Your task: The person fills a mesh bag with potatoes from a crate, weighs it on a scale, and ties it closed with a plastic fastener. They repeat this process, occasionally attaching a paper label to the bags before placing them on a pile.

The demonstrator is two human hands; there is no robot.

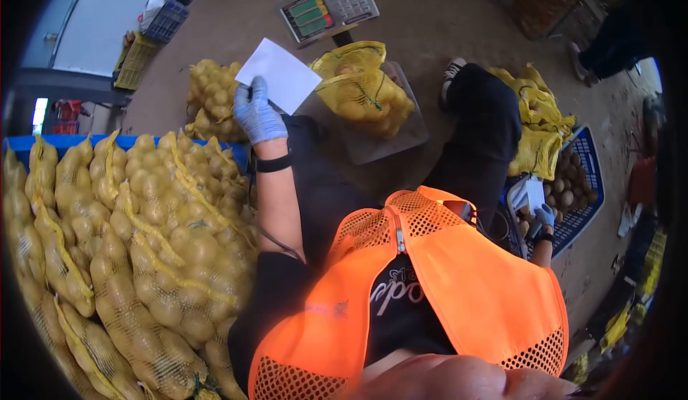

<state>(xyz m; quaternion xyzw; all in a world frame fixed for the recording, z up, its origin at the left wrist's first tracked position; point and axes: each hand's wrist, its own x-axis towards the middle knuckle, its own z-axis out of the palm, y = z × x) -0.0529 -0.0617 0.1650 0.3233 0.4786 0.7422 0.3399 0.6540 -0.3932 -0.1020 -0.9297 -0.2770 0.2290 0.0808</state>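
My left hand [259,113], in a bluish glove, pinches a blank white sheet of paper [281,76] between thumb and fingers. Beyond the paper, a yellow mesh bag of potatoes [373,102] rests on the platform of a scale [390,149], its mouth loosely gathered. Off to my right, my gloved right hand [543,217] is at the blue crate [593,185], beside a white paper with faint print [530,193]. Its fingers look curled; whatever they hold is too small to make out.
Filled mesh potato bags [179,242] are piled high on my left. More bags [211,92] stand behind them. The scale's display [330,9] faces up ahead. Yellow bags [534,113] and loose potatoes [570,181] lie right. Another person's leg [609,45] shows far right.
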